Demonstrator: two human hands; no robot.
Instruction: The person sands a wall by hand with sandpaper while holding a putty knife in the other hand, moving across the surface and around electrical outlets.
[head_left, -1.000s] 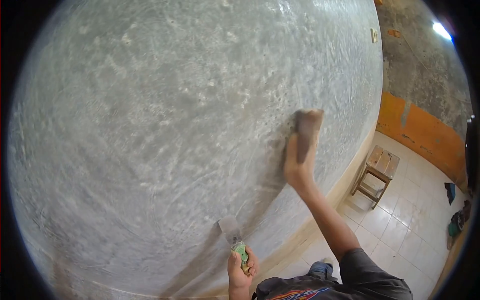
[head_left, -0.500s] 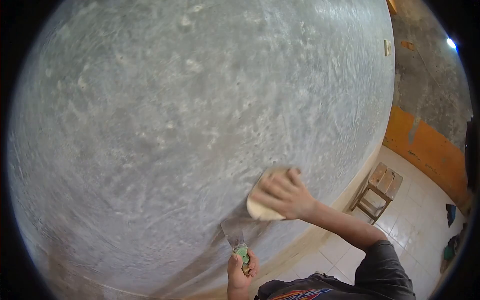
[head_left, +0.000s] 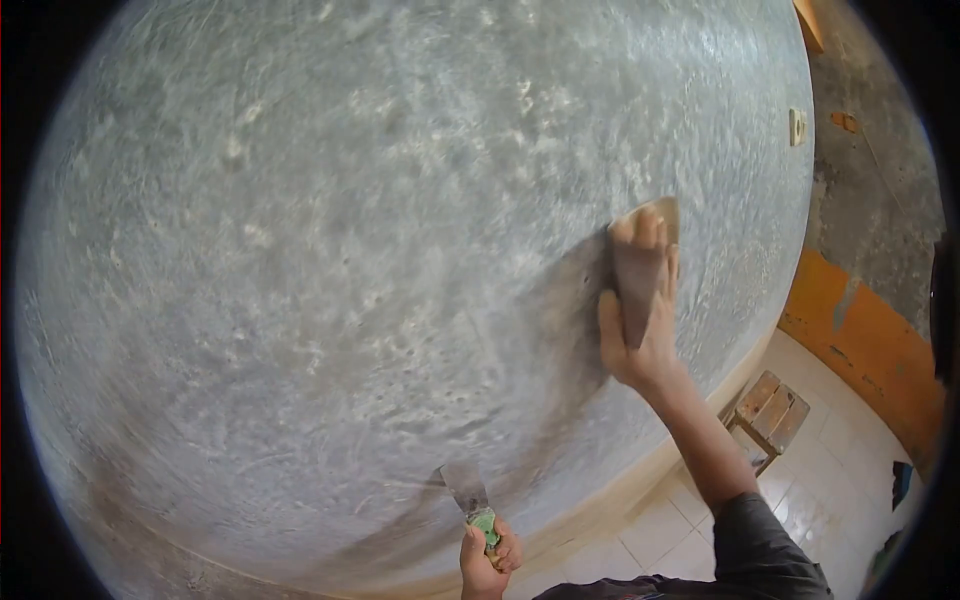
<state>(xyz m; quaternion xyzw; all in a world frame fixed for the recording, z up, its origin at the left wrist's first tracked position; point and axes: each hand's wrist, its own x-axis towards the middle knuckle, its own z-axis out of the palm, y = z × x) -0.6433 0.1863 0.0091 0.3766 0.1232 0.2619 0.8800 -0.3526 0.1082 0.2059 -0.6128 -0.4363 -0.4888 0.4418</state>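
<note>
My left hand (head_left: 488, 562) is closed round the green handle of a putty knife (head_left: 467, 490), its flat metal blade pointing up in front of the wall. My right hand (head_left: 650, 350) reaches up the grey wall (head_left: 330, 270), holding a piece of sandpaper (head_left: 640, 285). The sheet's brown side covers part of the fingers, while a pale side shows past the fingertips. A dark shadow of the hand falls on the wall to its left. Light patches, small pits and scratch marks cover the wall's surface.
On the tiled floor (head_left: 655, 535) at right stands a small wooden stool (head_left: 773, 412), close to the wall's base. A socket (head_left: 797, 127) sits near the wall's right edge. Beyond is another wall with an orange lower band (head_left: 860, 345).
My right hand has swept up and to the right along the wall with the sandpaper, turning so the fingers point upward. The left hand with the putty knife is slightly lower in view.
</note>
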